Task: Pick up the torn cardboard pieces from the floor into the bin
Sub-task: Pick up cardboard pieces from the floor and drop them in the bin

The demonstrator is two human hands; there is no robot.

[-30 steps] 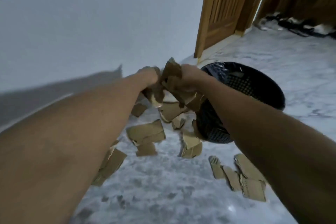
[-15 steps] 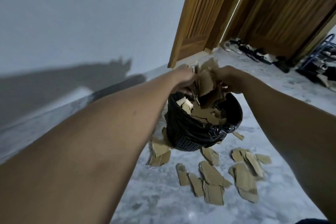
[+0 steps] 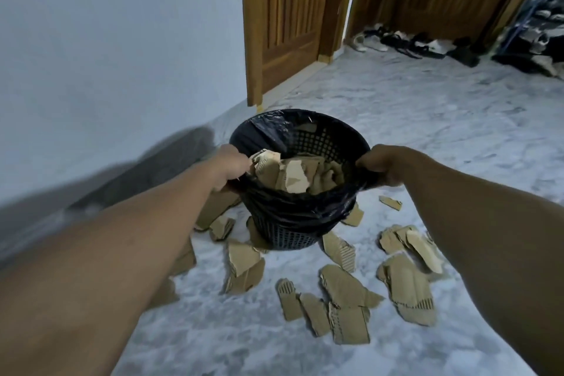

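Cardboard pieces (image 3: 184, 259) partly under left forearm (image 3: 137, 238), right hand (image 3: 383, 165) fingertips hidden by bin liner (image 3: 290, 206), shoe rack (image 3: 538, 21) cropped

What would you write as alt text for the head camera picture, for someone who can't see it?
A person's left hand and right hand grip opposite sides of a lined black bin partly filled with torn cardboard. More cardboard pieces lie scattered on the pale floor around it.

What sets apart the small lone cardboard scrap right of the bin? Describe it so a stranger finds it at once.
Start at the black mesh bin on the marbled floor before the wooden doors. Just right of it, below the right hand gripping the rim, lies a small flat scrap. It lies alone, smaller than the overlapping pieces nearer the camera.
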